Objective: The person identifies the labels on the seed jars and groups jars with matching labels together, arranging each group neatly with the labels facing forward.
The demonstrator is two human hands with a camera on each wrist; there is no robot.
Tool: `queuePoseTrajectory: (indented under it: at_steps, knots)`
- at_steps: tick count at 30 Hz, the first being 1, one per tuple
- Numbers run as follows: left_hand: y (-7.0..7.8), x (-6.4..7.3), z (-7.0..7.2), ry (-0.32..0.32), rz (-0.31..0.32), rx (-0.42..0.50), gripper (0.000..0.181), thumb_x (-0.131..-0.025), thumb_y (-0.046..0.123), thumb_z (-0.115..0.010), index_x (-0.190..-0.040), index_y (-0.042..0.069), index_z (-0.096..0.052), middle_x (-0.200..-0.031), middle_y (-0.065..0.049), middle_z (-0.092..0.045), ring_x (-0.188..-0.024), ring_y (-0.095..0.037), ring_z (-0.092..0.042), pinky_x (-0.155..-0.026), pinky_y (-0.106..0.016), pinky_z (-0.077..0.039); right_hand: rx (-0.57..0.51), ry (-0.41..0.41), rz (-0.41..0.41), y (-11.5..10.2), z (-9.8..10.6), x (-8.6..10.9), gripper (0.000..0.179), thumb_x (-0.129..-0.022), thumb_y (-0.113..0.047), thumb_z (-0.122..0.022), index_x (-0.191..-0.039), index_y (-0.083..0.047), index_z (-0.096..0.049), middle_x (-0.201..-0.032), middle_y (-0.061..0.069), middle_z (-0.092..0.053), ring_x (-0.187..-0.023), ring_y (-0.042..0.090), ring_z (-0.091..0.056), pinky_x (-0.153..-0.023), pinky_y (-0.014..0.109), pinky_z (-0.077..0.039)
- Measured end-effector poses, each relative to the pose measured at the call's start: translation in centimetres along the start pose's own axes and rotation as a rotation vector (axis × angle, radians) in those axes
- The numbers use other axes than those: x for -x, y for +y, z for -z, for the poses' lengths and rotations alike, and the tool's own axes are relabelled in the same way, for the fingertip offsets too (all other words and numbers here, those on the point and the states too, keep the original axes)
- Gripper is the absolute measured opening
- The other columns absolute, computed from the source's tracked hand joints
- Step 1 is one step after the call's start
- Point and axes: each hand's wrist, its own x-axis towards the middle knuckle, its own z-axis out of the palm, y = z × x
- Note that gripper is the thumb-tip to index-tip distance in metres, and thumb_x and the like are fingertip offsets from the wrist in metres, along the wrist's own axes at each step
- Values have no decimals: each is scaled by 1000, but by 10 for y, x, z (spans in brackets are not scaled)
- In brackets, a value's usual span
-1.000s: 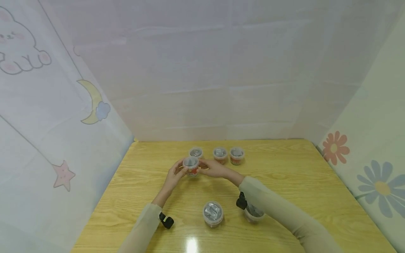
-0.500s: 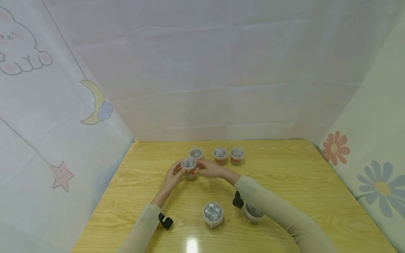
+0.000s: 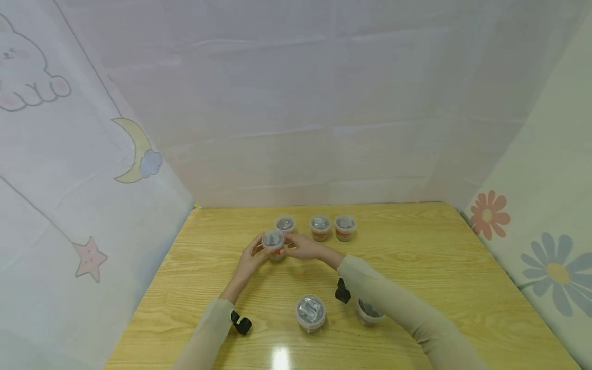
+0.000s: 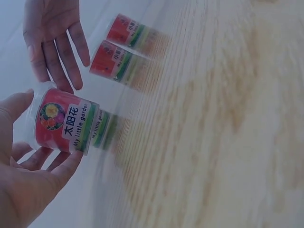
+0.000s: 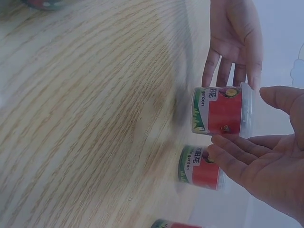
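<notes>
My left hand [image 3: 250,261] holds a round plastic tub [image 3: 273,240] with a clear lid above the far left part of the table. Its label [image 4: 66,121] is red and green, with a flower picture and the words "My little garden". In the left wrist view, my left thumb lies by the lid rim and the fingers reach round the side. My right hand [image 3: 305,247] is at the tub's other side. Seen from the right wrist, its fingers [image 5: 237,156] are nearly straight with the tips against the tub, and the thumb is by the lid.
Just behind the held tub stands a similar tub [image 3: 285,224]. Two more tubs, one [image 3: 320,228] beside the other [image 3: 345,227], stand to its right. Nearer on the wooden table [image 3: 194,288] are a tub [image 3: 311,313] and another [image 3: 368,312] partly under my right sleeve.
The tub has shifted a little to the left with both hands. My right forearm has moved left too, showing slightly more of the near tub beside it.
</notes>
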Motion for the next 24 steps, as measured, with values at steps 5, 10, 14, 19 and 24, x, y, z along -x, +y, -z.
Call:
queuePoseTrajectory:
  at_steps: [5,10,14,19,24]
  knots:
    - [0,-2,0,17,-8,-32,68,-91,15,-61,-147,6,-23,-150,-16,-26,-132,-42,-31,-103,-56,-35,23,17,7,3,-1,-4,52,-95,-19,-52,-140,3,-35,-132,20,-49,-119,33,-51,-99,44,-44]
    - [0,-4,2,32,-32,-56,66,-90,15,-62,-145,5,-28,-148,-17,-30,-130,-43,-33,-103,-59,-32,-2,19,21,2,-2,-6,54,-94,-16,-54,-140,4,-33,-133,22,-48,-120,35,-49,-99,46,-43]
    - [1,-5,2,48,-22,-76,66,-90,14,-62,-145,3,-28,-148,-18,-30,-129,-42,-34,-101,-58,-36,-2,20,29,2,-3,-7,55,-95,-14,-53,-142,3,-31,-134,22,-47,-121,34,-48,-99,45,-44]
    - [3,-5,4,66,-11,-82,65,-91,14,-61,-145,4,-27,-149,-17,-28,-130,-41,-35,-100,-57,-37,-27,23,50,5,-5,-11,57,-95,-15,-53,-143,2,-28,-138,21,-44,-124,33,-46,-100,46,-42]
    - [3,-5,7,72,-22,-95,63,-90,13,-61,-144,3,-29,-148,-18,-30,-130,-43,-34,-101,-58,-35,-53,18,63,10,-8,-16,58,-95,-14,-53,-144,3,-26,-140,21,-42,-126,34,-43,-102,47,-40]
